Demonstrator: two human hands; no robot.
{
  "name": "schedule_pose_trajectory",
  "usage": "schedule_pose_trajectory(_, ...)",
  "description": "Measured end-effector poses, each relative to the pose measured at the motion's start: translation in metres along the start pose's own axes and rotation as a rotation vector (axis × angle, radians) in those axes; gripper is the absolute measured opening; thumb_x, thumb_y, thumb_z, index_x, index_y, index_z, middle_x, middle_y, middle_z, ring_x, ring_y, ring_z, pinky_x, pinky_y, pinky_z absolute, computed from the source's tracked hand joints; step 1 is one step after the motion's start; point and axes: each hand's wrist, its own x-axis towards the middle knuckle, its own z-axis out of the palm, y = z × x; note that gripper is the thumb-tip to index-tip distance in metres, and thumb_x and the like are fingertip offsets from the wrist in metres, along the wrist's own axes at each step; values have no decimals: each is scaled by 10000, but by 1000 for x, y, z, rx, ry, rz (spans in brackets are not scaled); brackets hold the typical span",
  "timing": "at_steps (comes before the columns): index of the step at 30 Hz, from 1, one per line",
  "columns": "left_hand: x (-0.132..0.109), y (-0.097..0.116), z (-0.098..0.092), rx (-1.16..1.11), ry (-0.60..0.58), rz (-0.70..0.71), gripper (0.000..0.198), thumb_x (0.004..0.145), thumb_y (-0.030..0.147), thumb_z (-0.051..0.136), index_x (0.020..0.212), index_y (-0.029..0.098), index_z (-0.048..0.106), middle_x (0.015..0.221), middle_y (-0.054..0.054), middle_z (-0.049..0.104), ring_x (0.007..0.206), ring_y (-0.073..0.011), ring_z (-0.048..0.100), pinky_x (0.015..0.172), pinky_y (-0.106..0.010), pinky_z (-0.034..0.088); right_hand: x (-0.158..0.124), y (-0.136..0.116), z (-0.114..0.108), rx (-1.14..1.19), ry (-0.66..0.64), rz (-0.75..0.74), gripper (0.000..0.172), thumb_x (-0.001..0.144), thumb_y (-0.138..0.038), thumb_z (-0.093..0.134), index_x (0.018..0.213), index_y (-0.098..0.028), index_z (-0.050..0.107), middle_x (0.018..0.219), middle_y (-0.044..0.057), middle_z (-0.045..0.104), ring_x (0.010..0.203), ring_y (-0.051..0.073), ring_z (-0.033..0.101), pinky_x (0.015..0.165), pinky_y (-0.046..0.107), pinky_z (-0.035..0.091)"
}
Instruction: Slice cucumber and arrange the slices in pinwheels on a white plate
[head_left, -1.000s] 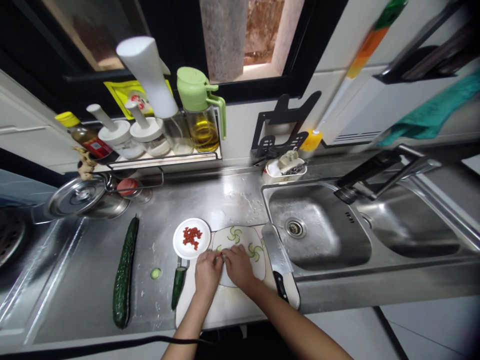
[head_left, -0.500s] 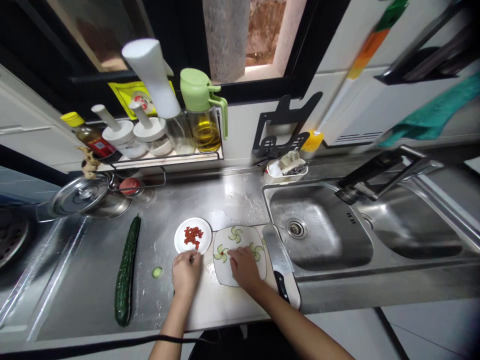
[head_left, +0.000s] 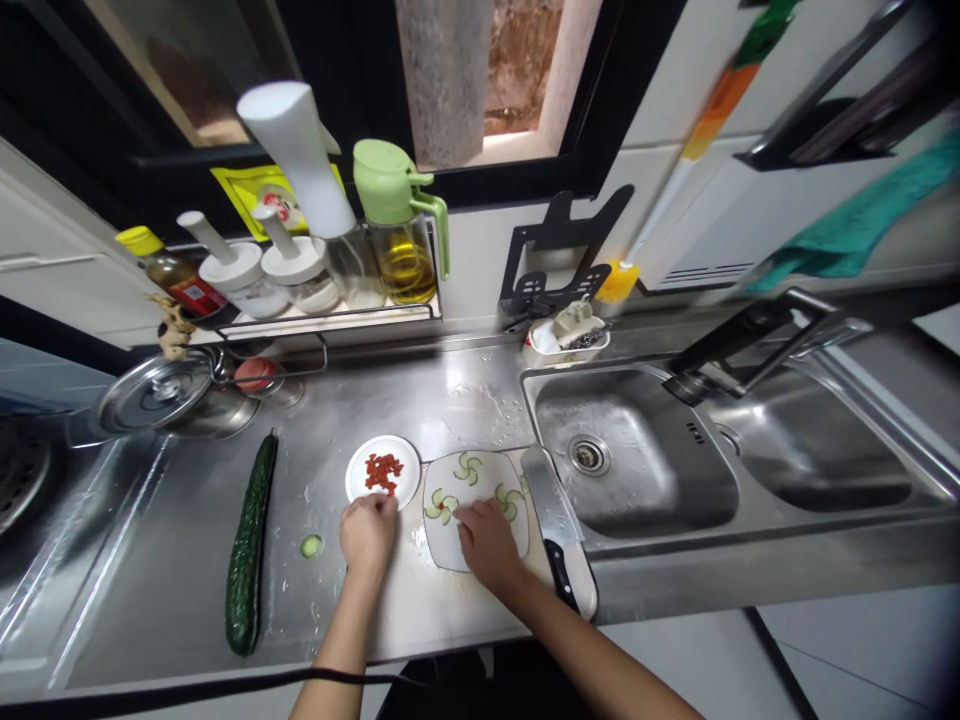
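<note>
My left hand [head_left: 367, 535] is closed at the near rim of a round white plate [head_left: 351, 470] bearing small red pieces [head_left: 384, 470]. Whether its fingertips pinch a piece is hidden. Over a squarish white plate [head_left: 450, 550] hangs my right hand [head_left: 491, 545], its fingers drawn together beside the left pinwheel of cucumber slices [head_left: 433, 511]. A red bit [head_left: 441, 506] shows at that pinwheel's centre. Two more cucumber pinwheels lie on the plate, one at the back [head_left: 468, 466] and one at the right [head_left: 513, 500]. What the right fingertips hold, if anything, cannot be made out.
Under the plate is a cutting board [head_left: 420, 610], with a cleaver [head_left: 551, 500] along its right side. A whole cucumber [head_left: 251, 545] and a cucumber end [head_left: 311, 546] lie left. A double sink [head_left: 637, 450] is right; a condiment shelf [head_left: 337, 322] stands behind.
The view has shifted slightly. My left hand has turned and its fingers have drawn closer together at the round plate's rim. My right hand stays by the left pinwheel, nearly still.
</note>
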Motion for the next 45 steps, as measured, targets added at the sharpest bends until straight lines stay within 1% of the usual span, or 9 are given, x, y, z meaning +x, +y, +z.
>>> schedule_pose_trajectory(8, -4, -1, -9, -127, 16, 5, 265, 778, 353, 494, 725, 212, 711, 812, -79, 721, 753, -215, 639, 720, -301, 434, -3, 4, -5, -7, 25, -24, 238, 851, -139, 489, 975, -194, 685, 931, 51, 646, 925, 206, 501, 916, 327, 334)
schedule_pose_trajectory(11, -7, 6, -12, -200, 44, 51, 254, 782, 364, 507, 711, 215, 700, 827, -57, 721, 778, -200, 640, 741, -292, 444, -3, 7, -9, -15, 30, -18, 238, 856, -142, 484, 970, -188, 687, 915, 56, 650, 922, 204, 505, 904, 327, 336)
schedule_pose_trajectory(14, -8, 25, -10, -299, 44, 220, 223, 784, 354, 536, 709, 214, 693, 834, -42, 721, 812, -189, 634, 769, -288, 456, 0, 12, -14, -30, 44, 5, 244, 860, -146, 481, 978, -189, 691, 917, 56, 653, 923, 208, 504, 887, 323, 339)
schedule_pose_trajectory(19, -2, 69, 5, -358, -62, 549, 178, 811, 259, 547, 760, 191, 704, 837, -55, 708, 835, -184, 620, 809, -311, 464, 8, 21, -22, -61, 91, 20, 249, 862, -153, 491, 1012, -185, 687, 931, 63, 651, 935, 213, 497, 886, 314, 334)
schedule_pose_trajectory(22, 5, 90, 12, -305, -115, 670, 142, 805, 202, 563, 804, 187, 704, 846, -57, 693, 871, -190, 602, 839, -328, 454, 14, 26, -26, -71, 107, 26, 259, 861, -152, 486, 1031, -187, 678, 934, 72, 645, 941, 217, 490, 880, 319, 332)
schedule_pose_trajectory(25, 13, 103, 16, -220, -168, 750, 136, 815, 190, 560, 799, 184, 694, 838, -62, 672, 870, -190, 584, 835, -329, 445, 21, 29, -28, -80, 119, 31, 267, 865, -157, 474, 1043, -189, 670, 943, 79, 636, 936, 221, 483, 873, 329, 329)
schedule_pose_trajectory(31, 23, 110, 20, -87, -212, 815, 133, 815, 189, 554, 752, 187, 671, 790, -57, 634, 828, -187, 559, 808, -313, 433, 34, 33, -25, -90, 129, 28, 284, 858, -140, 457, 1055, -198, 653, 946, 72, 615, 943, 219, 463, 849, 328, 318)
schedule_pose_trajectory(35, 25, 109, 24, -72, -218, 820, 110, 794, 173, 566, 758, 192, 668, 788, -54, 623, 831, -187, 555, 814, -311, 429, 39, 36, -20, -99, 127, 25, 316, 850, -127, 457, 1100, -200, 635, 962, 73, 604, 949, 222, 452, 848, 335, 308)
schedule_pose_trajectory(45, 26, 106, 31, -61, -181, 817, 128, 819, 189, 549, 799, 190, 676, 813, -61, 628, 859, -192, 551, 822, -313, 429, 44, 41, -14, -114, 122, 16, 318, 853, -126, 453, 1097, -200, 642, 945, 72, 601, 932, 224, 448, 838, 331, 305)
